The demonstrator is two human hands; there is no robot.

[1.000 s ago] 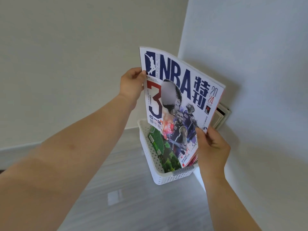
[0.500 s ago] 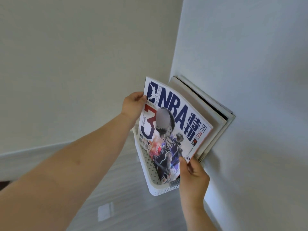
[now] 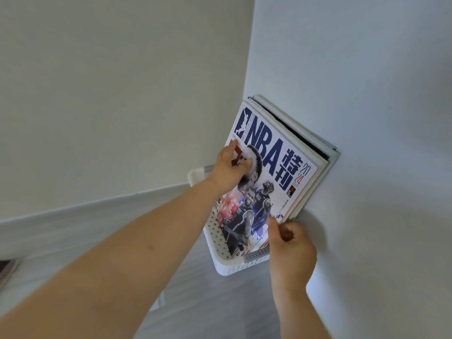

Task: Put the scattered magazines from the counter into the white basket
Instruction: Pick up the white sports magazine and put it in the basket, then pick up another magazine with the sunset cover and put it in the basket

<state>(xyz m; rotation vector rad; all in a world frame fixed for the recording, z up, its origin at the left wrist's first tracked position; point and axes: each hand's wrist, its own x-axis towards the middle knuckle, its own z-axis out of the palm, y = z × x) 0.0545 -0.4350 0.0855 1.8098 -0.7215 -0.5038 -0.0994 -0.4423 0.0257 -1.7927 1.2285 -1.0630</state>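
The NBA magazine (image 3: 274,172) stands upright in the white perforated basket (image 3: 227,266), its cover facing me. It leans on several other magazines (image 3: 318,152) stacked against the right wall. My left hand (image 3: 230,171) lies flat on the cover's left side, fingers spread over it and thumb up along the left edge. My right hand (image 3: 289,245) sits at the lower right corner, thumb and curled fingers pinching that edge. The magazine's bottom is hidden inside the basket.
The basket stands in the corner where the pale back wall meets the right wall (image 3: 367,216), on a grey wood-grain counter (image 3: 208,307). A dark flat object (image 3: 6,270) lies at the counter's far left edge.
The magazine came down from mid-air into the basket and now rests against the stack. My left hand shifted from gripping the top left corner to pressing on the cover.
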